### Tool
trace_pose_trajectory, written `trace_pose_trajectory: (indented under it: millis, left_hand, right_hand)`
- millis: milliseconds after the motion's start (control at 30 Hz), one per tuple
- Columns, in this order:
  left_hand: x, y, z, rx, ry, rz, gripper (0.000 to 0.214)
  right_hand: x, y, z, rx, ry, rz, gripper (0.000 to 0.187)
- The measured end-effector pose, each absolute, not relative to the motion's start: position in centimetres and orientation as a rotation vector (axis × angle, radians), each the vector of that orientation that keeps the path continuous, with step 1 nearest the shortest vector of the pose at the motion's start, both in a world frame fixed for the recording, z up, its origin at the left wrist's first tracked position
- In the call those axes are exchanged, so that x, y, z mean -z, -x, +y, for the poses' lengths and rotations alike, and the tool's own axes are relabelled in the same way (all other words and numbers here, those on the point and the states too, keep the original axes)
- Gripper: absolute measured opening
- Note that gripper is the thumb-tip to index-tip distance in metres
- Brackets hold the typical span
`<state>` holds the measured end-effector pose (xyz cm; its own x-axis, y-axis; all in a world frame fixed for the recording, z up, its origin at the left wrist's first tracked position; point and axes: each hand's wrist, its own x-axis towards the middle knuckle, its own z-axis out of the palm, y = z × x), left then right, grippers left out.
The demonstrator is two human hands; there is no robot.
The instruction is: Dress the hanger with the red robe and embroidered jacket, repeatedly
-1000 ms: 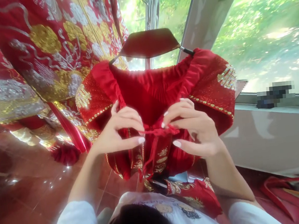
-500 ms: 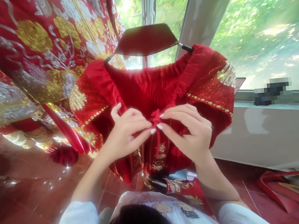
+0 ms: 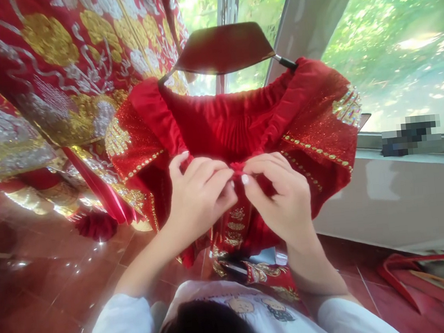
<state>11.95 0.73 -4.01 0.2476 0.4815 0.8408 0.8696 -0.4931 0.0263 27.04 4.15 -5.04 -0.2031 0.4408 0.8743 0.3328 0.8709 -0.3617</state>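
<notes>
A red garment [image 3: 221,112] with a gathered elastic edge, gold bead trim and sparkling patches hangs from a clip hanger [image 3: 223,47] in front of me. At the middle of its front edge is a small bunch of red cord [image 3: 238,166], mostly covered by my fingers. My left hand [image 3: 199,192] pinches the cord from the left, its fingertips partly hidden. From the right, my right hand [image 3: 285,197] pinches the same cord between thumb and forefinger. The two hands nearly touch, and gold embroidery [image 3: 235,227] shows below them.
A large red costume [image 3: 50,41] with gold and silver embroidery hangs close on the left. Behind the hanger are windows [image 3: 393,37], with a sill at right. A red-framed object [image 3: 411,284] stands on the tiled floor [image 3: 43,301] at lower right.
Both hands have closed in around the cord, and its hanging end no longer shows. My left fingers have curled inward. The garment and hanger sit slightly higher and further right in view.
</notes>
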Motion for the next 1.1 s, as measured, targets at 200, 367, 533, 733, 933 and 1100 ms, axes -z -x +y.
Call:
trace_pose_trajectory:
  millis: [200, 367, 533, 733, 933, 1100]
  left_hand:
    - [4.2, -11.3, 1.4, 1.486, 2.306, -1.216, 0.016]
    - [4.2, -10.7, 1.4, 1.37, 2.33, -1.189, 0.015]
    - [5.1, -11.6, 0.9, 1.332, 2.047, -1.251, 0.008]
    - [6.8, -12.7, 0.7, 1.316, 1.907, -1.027, 0.012]
    - [6.4, -11.6, 0.2, 1.568, 2.127, -1.223, 0.023]
    - [5.7, -10.0, 1.1, 1.522, 2.195, -1.244, 0.02]
  right_hand:
    - [4.2, -27.6, 4.1, -0.344, 0.623, -1.823, 0.011]
    - [4.2, -27.8, 4.0, -0.461, 0.535, -1.857, 0.009]
    - [5.1, -27.1, 3.2, -0.513, 0.683, -1.583, 0.009]
    - [5.6, -26.4, 2.4, -0.504, 0.763, -1.499, 0.007]
    - [6.5, -27.2, 3.9, -0.706, 0.686, -1.449, 0.008]
    - [7.2, -27.5, 4.7, -1.062, 0.521, -1.415, 0.011]
